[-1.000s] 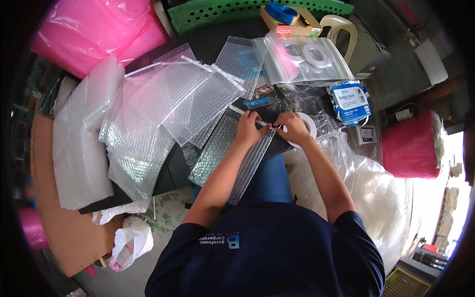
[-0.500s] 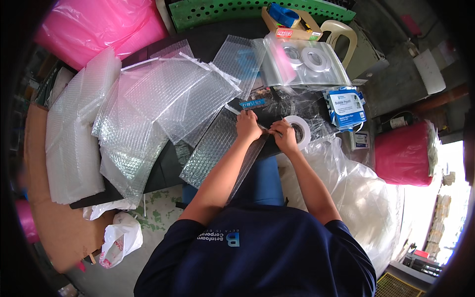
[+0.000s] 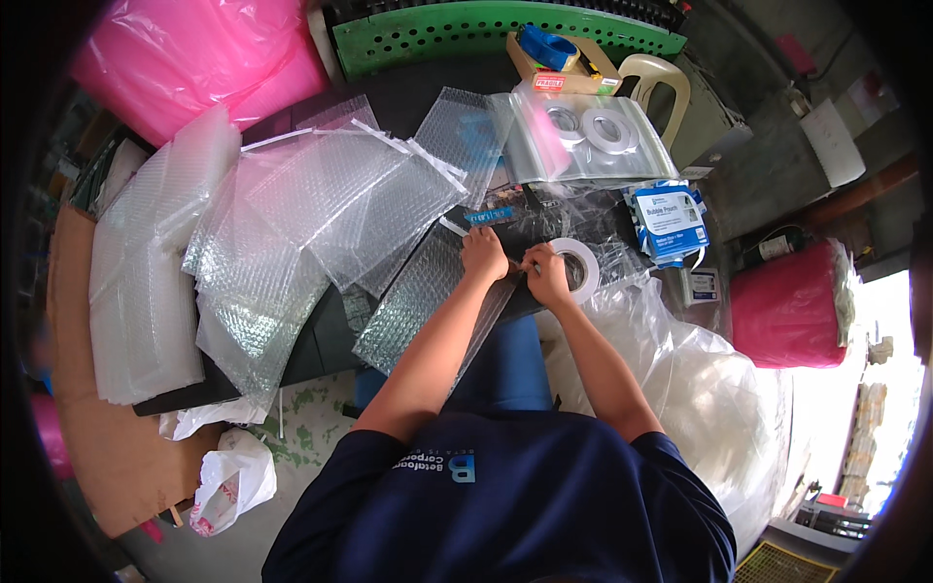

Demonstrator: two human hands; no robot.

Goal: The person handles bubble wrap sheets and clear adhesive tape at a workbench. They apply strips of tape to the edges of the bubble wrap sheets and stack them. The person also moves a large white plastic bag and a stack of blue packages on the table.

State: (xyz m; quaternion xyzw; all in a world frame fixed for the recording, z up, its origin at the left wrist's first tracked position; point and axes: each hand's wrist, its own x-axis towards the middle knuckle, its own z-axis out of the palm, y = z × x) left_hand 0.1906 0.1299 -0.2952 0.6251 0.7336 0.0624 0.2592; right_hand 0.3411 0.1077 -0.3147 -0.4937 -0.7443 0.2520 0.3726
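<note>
My left hand (image 3: 484,255) is closed at the upper right corner of a clear bubble-wrap pouch (image 3: 418,303), which lies slanted before me with a white strip along its top edge. Just to the right, my right hand (image 3: 546,274) makes a pinch, its fingertips close to my left thumb. Whatever sits between those fingertips is too small to make out. A white roll of tape (image 3: 586,272) touches or nearly touches the right hand's outer side, partly covered by it. Several more bubble-wrap pouches (image 3: 335,189) with white strips fan out at the left on the black table (image 3: 316,340).
A bubble-wrap stack (image 3: 155,272) covers the table's left end. Clear plastic sheets (image 3: 651,146) carry two tape rolls (image 3: 610,131), beside a cardboard box (image 3: 583,78) holding blue tape (image 3: 547,49). Blue-and-white packs (image 3: 671,223) lie right. A large clear plastic bag (image 3: 700,389) bulges nearby.
The whole view has shifted slightly. My right hand's fingers look more curled than before; both hands stay close together at the pouch's corner.
</note>
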